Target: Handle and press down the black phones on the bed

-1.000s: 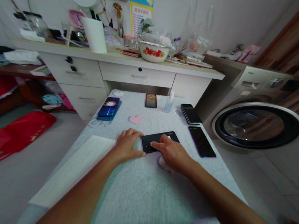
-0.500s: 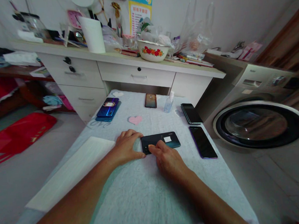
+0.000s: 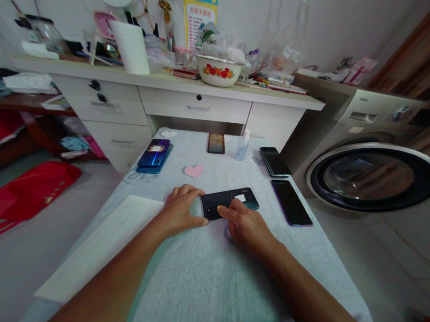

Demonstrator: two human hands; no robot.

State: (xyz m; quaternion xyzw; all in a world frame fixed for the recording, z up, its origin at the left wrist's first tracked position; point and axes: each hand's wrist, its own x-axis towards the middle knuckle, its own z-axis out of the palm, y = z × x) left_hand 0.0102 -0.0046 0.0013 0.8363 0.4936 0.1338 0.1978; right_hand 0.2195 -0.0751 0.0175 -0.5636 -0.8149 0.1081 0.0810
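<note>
Dark phone [image 3: 217,200]: one, glossy, black shading to teal, lying back-up at mid-table, well in from the side edges of the table [image 3: 197,280]. White square label [image 3: 240,198] on its back; small lettering at its right end, illegible.

Left hand [image 3: 183,208]: thumb and forefinger parted across the phone's left end, holding it at the two corners.
Right hand [image 3: 248,222]: one fingertip against the phone's back, other fingers curled; cannot tell whether anything is pinched.

Table cover: soft, mottled pale cloth; pink heart [image 3: 193,171] printed; script partly covered, "ove" readable.

Long pale strip [image 3: 103,247]: flat, along the left edge.
Blue phones [image 3: 154,153]: glossy, stacked near the far left corner, white label on the upper.
Brown phone [image 3: 216,144]: at the far edge.
Spray bottle [image 3: 242,147]: clear, bluish, near the far right corner; fill level unclear.
Black phone [image 3: 275,161]: at the right edge, atop another slab.
Purple-edged phone [image 3: 291,202]: right edge, nearer.

Desk behind: enamel bowl [image 3: 219,75], red flowers, crumpled plastic inside, by its front edge.
Poster [image 3: 201,19]: Chinese characters, on the wall above.
</note>
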